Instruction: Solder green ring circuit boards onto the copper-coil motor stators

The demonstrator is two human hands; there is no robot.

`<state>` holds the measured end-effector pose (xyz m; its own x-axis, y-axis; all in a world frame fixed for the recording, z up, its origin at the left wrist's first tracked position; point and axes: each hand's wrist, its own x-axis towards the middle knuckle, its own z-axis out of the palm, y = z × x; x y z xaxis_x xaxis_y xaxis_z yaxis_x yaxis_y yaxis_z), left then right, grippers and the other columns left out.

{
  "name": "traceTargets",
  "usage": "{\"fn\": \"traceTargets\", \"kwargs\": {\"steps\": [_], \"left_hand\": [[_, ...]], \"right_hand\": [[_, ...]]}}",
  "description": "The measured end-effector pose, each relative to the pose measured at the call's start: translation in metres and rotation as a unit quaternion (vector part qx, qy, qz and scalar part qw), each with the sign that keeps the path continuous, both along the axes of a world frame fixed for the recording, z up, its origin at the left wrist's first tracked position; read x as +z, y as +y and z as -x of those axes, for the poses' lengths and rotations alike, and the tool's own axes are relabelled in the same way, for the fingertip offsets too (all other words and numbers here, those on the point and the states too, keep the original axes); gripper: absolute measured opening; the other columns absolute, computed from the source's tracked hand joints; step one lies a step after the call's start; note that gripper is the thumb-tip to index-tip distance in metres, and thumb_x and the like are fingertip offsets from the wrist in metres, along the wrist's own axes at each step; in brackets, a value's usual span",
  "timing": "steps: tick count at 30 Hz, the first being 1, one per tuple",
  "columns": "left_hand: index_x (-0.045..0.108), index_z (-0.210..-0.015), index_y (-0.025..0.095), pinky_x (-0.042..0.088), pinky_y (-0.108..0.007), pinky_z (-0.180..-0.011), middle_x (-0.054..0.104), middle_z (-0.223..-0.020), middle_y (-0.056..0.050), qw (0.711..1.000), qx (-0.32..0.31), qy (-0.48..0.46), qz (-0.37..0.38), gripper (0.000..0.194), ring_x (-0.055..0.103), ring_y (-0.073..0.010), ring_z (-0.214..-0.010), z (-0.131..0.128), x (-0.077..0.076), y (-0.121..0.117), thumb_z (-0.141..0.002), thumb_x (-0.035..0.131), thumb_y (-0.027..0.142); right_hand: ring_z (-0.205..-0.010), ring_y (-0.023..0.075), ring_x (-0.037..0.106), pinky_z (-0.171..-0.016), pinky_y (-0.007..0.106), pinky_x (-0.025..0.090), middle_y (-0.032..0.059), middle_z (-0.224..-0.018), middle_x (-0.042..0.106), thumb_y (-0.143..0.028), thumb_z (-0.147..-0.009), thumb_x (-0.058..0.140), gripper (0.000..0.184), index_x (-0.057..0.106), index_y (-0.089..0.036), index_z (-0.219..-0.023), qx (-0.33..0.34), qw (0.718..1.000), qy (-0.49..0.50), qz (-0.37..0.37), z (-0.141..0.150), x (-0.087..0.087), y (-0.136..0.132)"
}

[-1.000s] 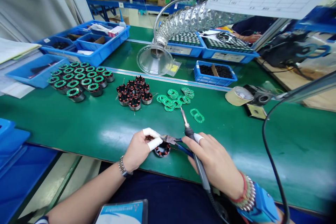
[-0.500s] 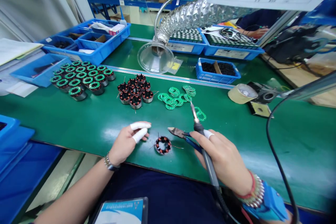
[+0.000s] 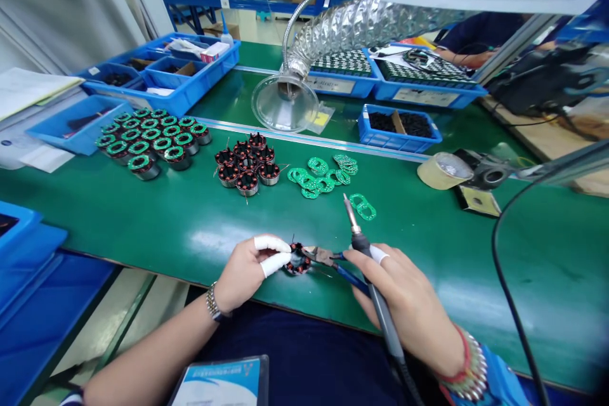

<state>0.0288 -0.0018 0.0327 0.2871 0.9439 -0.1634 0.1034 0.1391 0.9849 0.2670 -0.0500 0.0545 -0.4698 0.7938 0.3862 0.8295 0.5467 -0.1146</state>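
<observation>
My left hand (image 3: 247,269), with white finger cots on thumb and forefinger, pinches the left rim of a wound motor stator (image 3: 299,269) on the bench. Whether a thin wire is also between those fingertips is too small to tell. Two tools are in my right hand (image 3: 409,298): blue-handled diagonal cutters (image 3: 351,278) and a soldering iron (image 3: 380,307). The cutters' jaws lie over the stator's upper right edge. The iron's tip points up and away, towards green ring-shaped circuit boards (image 3: 325,184). Behind my left hand stands a cluster of bare stators (image 3: 247,184).
Stators topped with green boards (image 3: 141,165) stand at left. A fume-extraction hood (image 3: 284,104) hangs over the bench's middle. Behind are a small blue bin (image 3: 399,137) and a tape roll (image 3: 442,171). The iron's black cable (image 3: 507,279) loops down at right.
My left hand has moved right and closed on the stator's rim. The cutters have shifted slightly left and down, bringing their jaws over the stator.
</observation>
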Motion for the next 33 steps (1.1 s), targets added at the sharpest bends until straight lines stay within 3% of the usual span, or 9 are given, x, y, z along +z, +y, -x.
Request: {"fn": "traceTargets", "kwargs": {"steps": [6, 26, 29, 33], "left_hand": [[0.065, -0.067, 0.017, 0.047, -0.023, -0.057, 0.065, -0.067, -0.002, 1.0, 0.007, -0.015, 0.026, 0.01, 0.056, -0.0119, -0.057, -0.002, 0.003, 0.001, -0.067, 0.068, 0.026], [0.063, -0.067, 0.017, 0.048, -0.024, -0.059, 0.065, -0.066, 0.0, 0.998, 0.015, -0.032, 0.047, 0.009, 0.059, -0.0126, -0.058, -0.005, 0.0, 0.001, -0.067, 0.067, 0.024], [0.063, -0.073, 0.017, 0.05, -0.025, -0.065, 0.066, -0.072, -0.002, 1.0, -0.016, -0.007, 0.025, 0.011, 0.061, -0.014, -0.065, 0.005, -0.004, 0.002, -0.07, 0.067, 0.026], [0.056, -0.109, 0.019, 0.049, -0.034, -0.085, 0.064, -0.1, -0.008, 0.994, -0.082, 0.054, -0.043, 0.038, 0.062, -0.02, -0.09, 0.029, -0.008, 0.007, -0.074, 0.065, 0.03]], "right_hand": [[-0.08, 0.0241, 0.049, -0.066, 0.036, 0.044, 0.0112, -0.084, 0.056, -0.014, -0.078, 0.047, 0.029, 0.057, -0.013, -0.106, 0.012, 1.0, 0.001, 0.011, 0.012, -0.003, 0.002], [-0.071, 0.0207, 0.05, -0.064, 0.033, 0.045, 0.0084, -0.074, 0.055, -0.015, -0.084, 0.042, 0.026, 0.057, -0.014, -0.106, 0.022, 0.999, -0.008, -0.024, 0.02, -0.01, 0.003], [-0.07, 0.02, 0.051, -0.063, 0.031, 0.044, 0.0078, -0.076, 0.056, -0.019, -0.085, 0.049, 0.024, 0.055, -0.014, -0.107, -0.031, 0.998, 0.023, -0.048, 0.009, -0.011, 0.003], [-0.068, 0.0211, 0.054, -0.062, 0.031, 0.043, 0.009, -0.079, 0.059, -0.038, -0.083, 0.055, 0.034, 0.055, -0.013, -0.107, -0.225, 0.972, 0.002, -0.062, -0.045, -0.025, 0.003]]}}
